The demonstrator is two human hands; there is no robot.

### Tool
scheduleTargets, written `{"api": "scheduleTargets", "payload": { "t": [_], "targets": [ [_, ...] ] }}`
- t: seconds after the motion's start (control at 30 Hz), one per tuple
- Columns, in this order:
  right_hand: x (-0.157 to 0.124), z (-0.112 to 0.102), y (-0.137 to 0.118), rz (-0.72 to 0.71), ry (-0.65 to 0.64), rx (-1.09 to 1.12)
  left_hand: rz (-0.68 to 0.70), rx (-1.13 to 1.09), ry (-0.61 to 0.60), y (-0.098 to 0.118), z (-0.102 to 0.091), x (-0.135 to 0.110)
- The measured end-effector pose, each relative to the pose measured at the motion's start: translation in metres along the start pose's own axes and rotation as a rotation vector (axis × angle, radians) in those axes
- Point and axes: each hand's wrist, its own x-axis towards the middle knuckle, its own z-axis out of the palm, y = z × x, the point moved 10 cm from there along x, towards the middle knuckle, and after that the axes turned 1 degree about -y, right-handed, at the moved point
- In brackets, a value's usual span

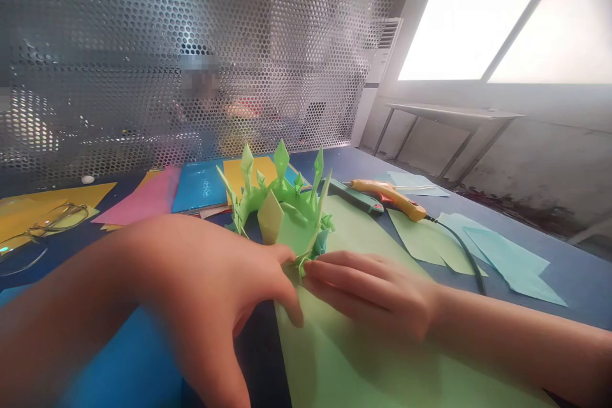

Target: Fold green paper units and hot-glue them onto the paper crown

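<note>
A green paper crown [291, 223] with folded pointed spikes stands on a large pale green sheet [354, 357]. My right hand [373, 287] reaches in from the right. Its fingers are pressed together, pinching a small folded piece at the crown's front lower edge. From the other side comes my left hand [210, 274], back upward and fingers apart. One of its fingertips touches the crown's front edge close to the right fingertips, and another hangs over the sheet. My hands hide part of the crown's front.
A yellow glue gun [389, 197] with a black cord lies beside a dark green stapler-like tool [356, 196]. Light blue paper pieces [516, 261] are at right. Eyeglasses [52, 223] and pink paper [143, 197] lie left. Behind the table stands a perforated metal screen [287, 32].
</note>
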Motion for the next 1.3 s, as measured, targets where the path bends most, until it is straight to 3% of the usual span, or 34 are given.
{"api": "scheduleTargets", "payload": {
  "t": [0.17, 0.37, 0.47, 0.57, 0.63, 0.8, 0.93, 1.13, 1.3],
  "targets": [
    [-0.001, 0.0, 0.004, 0.055, 0.016, 0.019, 0.022, 0.016, 0.181, 0.006, -0.006, 0.003],
    [-0.003, 0.0, 0.007, 0.1, 0.011, 0.045, 0.045, 0.032, 0.211, 0.008, -0.003, 0.009],
    [-0.003, -0.001, 0.009, 0.113, 0.002, 0.051, 0.057, 0.012, 0.16, 0.003, -0.006, 0.004],
    [-0.002, -0.001, 0.009, 0.11, -0.008, 0.058, 0.043, -0.04, 0.007, 0.001, 0.001, 0.0],
    [-0.002, 0.0, 0.009, 0.107, -0.013, 0.062, -0.035, -0.027, -0.064, -0.003, 0.006, 0.0],
    [-0.003, 0.0, 0.008, 0.1, -0.02, 0.068, -0.183, 0.053, -0.036, -0.007, 0.007, 0.008],
    [-0.004, 0.001, 0.007, 0.098, -0.018, 0.065, -0.192, 0.057, -0.06, -0.01, 0.011, 0.009],
    [-0.004, 0.0, 0.007, 0.084, -0.019, 0.061, 0.05, 0.026, 0.188, 0.008, -0.004, 0.006],
    [-0.003, 0.001, 0.008, 0.093, -0.012, 0.057, 0.059, 0.033, 0.235, 0.01, -0.005, 0.008]
  ]
}}
